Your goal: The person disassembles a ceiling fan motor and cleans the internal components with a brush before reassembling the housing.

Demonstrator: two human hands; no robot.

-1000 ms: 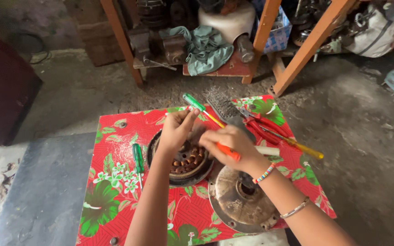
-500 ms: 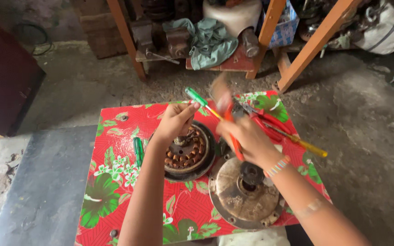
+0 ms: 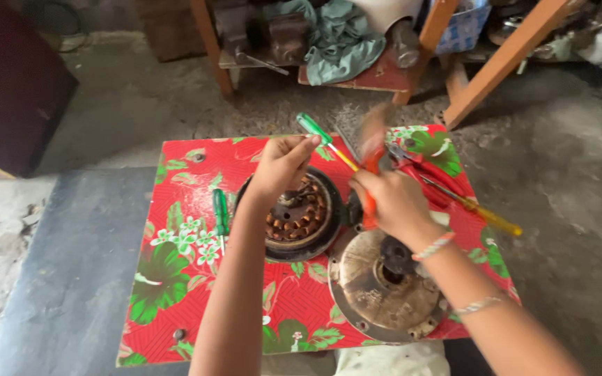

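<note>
The left hand (image 3: 283, 163) rests on the far rim of the stator (image 3: 299, 214), its fingers curled narrow; whether they pinch anything cannot be told. The stator, a dark round housing with copper windings showing inside, lies directly beneath and just nearward of that hand on the bench (image 3: 175, 278), which is covered with a red floral cloth. The right hand (image 3: 391, 202) is closed around an orange-handled tool (image 3: 371, 174), held upright at the stator's right edge; the tool's upper end is blurred, so its kind cannot be told. Below the right wrist lies the motor cover (image 3: 381, 285), a rusty round casing with a dark central hub, touching the stator's rim. A green-handled screwdriver (image 3: 325, 138) lies between the two hands, just beyond the fingertips, its shaft slanting toward the right hand. Left of the left forearm, a small green screwdriver (image 3: 221, 212) lies on the cloth, apart from the stator. Right of the right hand, red-handled pliers (image 3: 430, 177) and a yellow-handled screwdriver (image 3: 485, 214) lie together near the bench edge. Beyond both hands, a low wooden shelf (image 3: 357, 76) carries a green cloth (image 3: 339, 42) and metal parts.
</note>
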